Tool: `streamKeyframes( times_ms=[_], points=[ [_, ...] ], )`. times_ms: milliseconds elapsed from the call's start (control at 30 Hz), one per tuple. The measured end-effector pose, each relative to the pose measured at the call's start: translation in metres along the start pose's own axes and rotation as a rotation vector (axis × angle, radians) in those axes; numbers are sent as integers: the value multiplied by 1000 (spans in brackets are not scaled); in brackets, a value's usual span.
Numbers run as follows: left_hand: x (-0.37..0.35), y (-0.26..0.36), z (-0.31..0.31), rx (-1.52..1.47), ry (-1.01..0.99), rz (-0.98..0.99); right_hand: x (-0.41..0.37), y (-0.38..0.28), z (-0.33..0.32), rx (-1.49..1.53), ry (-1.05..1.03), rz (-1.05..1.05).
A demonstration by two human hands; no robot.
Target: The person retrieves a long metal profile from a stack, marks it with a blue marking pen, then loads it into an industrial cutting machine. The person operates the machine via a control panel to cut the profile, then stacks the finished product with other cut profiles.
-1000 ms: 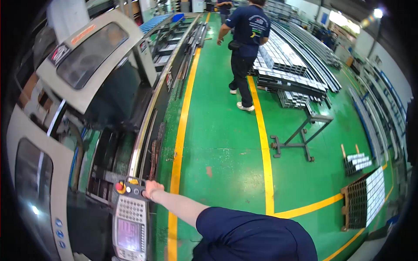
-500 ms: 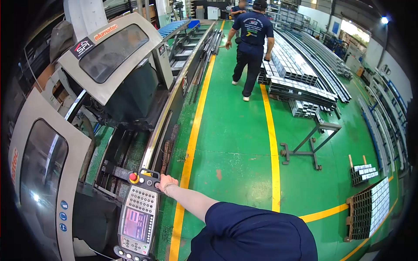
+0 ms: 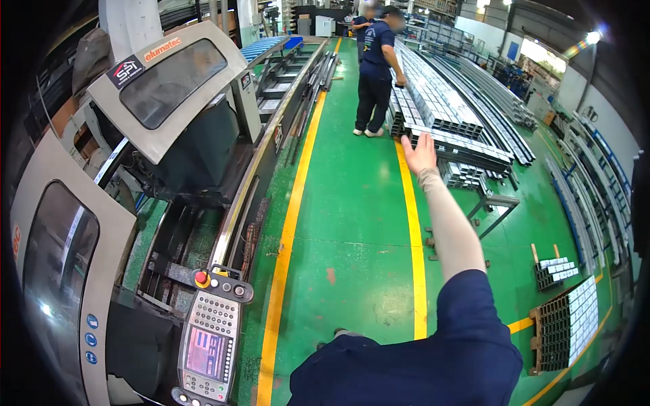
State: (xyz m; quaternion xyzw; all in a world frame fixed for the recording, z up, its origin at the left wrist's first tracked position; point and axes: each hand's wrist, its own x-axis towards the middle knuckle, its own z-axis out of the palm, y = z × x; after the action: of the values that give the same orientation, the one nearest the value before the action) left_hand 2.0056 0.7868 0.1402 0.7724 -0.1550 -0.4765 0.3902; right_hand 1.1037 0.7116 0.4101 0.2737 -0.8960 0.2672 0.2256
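Head view: right hand raised open (co-worker beside aluminium profiles ahead).

One hand, two co-workers, one control pendant, one red button

The grey machine hood bears orange "elumatec" lettering and a black "SPT" sticker.

Green floor, yellow lines, bright ceiling lamp
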Motion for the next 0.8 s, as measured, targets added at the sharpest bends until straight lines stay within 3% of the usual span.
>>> streamKeyframes(
  times_ms=[67,100,167,200,267,333,400,467,500,567,600,633,700,767,800],
  points=[
    [8,0,11,15,26,10,-3,-61,-52,-10,-201,-232],
    [10,-2,16,30,33,17,-28,-93,-54,-74,-137,-464],
    [16,0,23,49,41,42,-72,-143,-83,-6,-340,-867],
    [18,1,29,54,41,57,-86,-149,-85,22,-372,-959],
    [23,2,33,65,43,74,-78,-132,-99,41,-428,-947],
    [29,0,33,71,60,77,-41,-75,-122,-105,-410,-827],
    [31,-4,32,66,86,73,-8,-7,-159,-306,-403,-517],
    [32,-5,29,64,112,72,29,96,-171,-417,-81,-235],
    [32,-5,29,68,122,79,20,88,-205,-400,-25,155],
    [32,-4,29,77,137,85,30,164,-164,-604,230,605],
    [34,-4,29,79,145,94,29,162,-143,-492,165,779],
    [33,-4,29,85,147,93,25,149,-117,-433,7,805],
    [34,-5,32,94,159,102,-8,47,-80,-272,-320,433],
    [33,-4,34,98,174,108,-65,-3,5,-145,-293,-200],
    [32,-6,34,104,178,111,-107,-54,-14,-153,-334,-475]
  ],
)
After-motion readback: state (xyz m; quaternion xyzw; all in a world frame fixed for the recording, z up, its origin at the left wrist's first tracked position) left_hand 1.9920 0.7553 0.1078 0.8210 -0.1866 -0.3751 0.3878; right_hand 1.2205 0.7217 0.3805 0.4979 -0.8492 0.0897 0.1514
